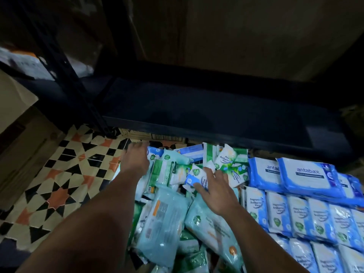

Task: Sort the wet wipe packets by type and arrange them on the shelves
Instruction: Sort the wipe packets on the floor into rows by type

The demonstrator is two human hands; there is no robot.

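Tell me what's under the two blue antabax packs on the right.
The antabax packs lie on a row of upright white-and-blue antibacterial wipe packets. Whatever is beneath that row is covered.

Dim room: patterned black, cream and orange tiled floor (59, 174) beneath dark metal shelving (197, 115).

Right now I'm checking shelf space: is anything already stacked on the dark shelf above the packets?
No, the dark shelf shows only bare surface, while the packets lie in a pile below it.
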